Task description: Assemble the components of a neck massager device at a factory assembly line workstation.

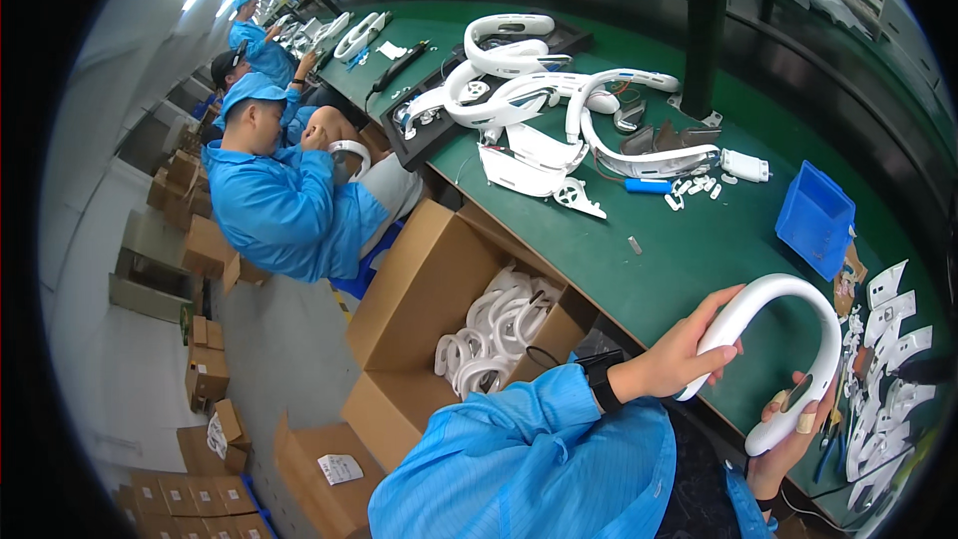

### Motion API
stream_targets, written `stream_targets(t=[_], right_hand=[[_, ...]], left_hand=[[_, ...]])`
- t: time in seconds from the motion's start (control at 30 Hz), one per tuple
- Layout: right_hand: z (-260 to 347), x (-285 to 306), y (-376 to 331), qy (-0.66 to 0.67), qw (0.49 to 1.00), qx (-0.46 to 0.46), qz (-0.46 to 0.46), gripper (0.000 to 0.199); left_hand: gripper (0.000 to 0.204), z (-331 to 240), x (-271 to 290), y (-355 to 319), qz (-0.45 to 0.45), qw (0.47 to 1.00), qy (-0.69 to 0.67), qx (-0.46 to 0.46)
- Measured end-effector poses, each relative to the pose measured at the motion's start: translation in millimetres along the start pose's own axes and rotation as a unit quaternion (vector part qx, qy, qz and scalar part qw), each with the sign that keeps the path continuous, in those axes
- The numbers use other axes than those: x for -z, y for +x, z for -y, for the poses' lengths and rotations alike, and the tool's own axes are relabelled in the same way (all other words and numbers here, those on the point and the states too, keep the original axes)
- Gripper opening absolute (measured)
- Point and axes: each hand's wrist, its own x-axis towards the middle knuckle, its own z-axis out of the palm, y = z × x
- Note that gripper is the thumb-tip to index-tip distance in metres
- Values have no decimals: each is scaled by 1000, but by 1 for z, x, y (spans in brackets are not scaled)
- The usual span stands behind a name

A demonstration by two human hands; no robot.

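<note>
**Blue bin (813, 215) ahead, open carton (404, 289) to the left**

The bin sits on the green bench (689, 240), beyond the right hand (793, 439). Farther ahead of the left hand (689, 344), a black post (705, 30) rises from the bench. The carton stands left of that hand; past it sits a person in a blue cap and jacket (279, 205). Stacked boxes (190, 494) stand on the floor (274, 344), far to the left hand's left.

Blue, finely lined sleeve (529, 407); black wristband (601, 380)
</note>
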Motion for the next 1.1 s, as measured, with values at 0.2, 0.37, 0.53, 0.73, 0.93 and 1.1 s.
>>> stream_targets(t=[0.2,0.37,0.53,0.73,0.93,1.1], right_hand=[[-5,0,-1,-2,1000,17,-15,66],[-2,0,-1,-6,1000,10,-24,66],[0,0,1,-3,1000,12,-14,65],[3,-9,6,-9,1000,-3,-2,65],[-1,-6,8,-8,1000,5,-5,66],[-2,-4,8,5,1000,-2,-5,65]], left_hand=[[79,-4,-1,2,-4,1000,16,13],[78,1,-4,2,-12,1000,12,3],[77,3,-5,3,-11,1000,19,0],[77,4,-5,2,-27,999,18,-15],[77,5,-6,4,-30,999,28,-10],[77,6,-5,3,-31,999,28,-7]])
